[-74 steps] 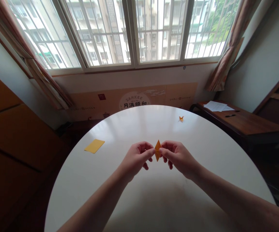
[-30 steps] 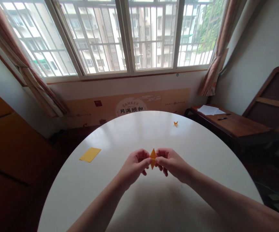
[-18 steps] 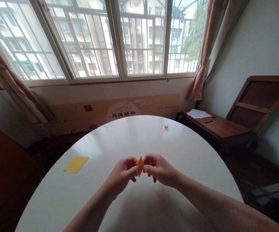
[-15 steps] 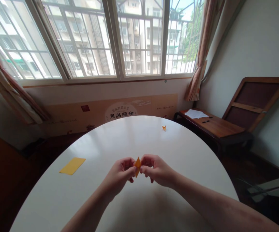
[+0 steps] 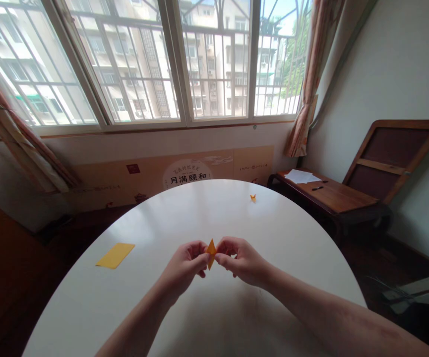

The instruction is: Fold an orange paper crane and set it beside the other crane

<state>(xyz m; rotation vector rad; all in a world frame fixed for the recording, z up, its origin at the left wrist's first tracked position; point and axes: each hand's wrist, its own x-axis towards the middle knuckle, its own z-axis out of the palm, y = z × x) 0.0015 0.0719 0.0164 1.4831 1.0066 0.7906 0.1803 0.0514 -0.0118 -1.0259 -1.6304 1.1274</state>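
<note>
A small piece of folded orange paper (image 5: 212, 247), diamond-shaped with pointed top and bottom, is held upright above the table between my two hands. My left hand (image 5: 189, 260) pinches its left side between thumb and fingers. On the other side, my right hand (image 5: 239, 258) grips the right edge with thumb and forefinger. The finer folds are too small to make out. To the left on the table lies flat yellow paper (image 5: 115, 255). Farther off at the right stands a tiny orange folded paper figure (image 5: 253, 198).
Everything lies on a round white table (image 5: 214, 213). Behind it, a printed cardboard panel (image 5: 151, 178) leans below the barred window (image 5: 214, 69). At the right, a wooden chair (image 5: 342, 198) holds white papers (image 5: 301, 176) and a small dark object.
Both hands keep their pinch on the folded paper, which has shifted very slightly up and left. The view has tilted a little; the other things stay in place.
</note>
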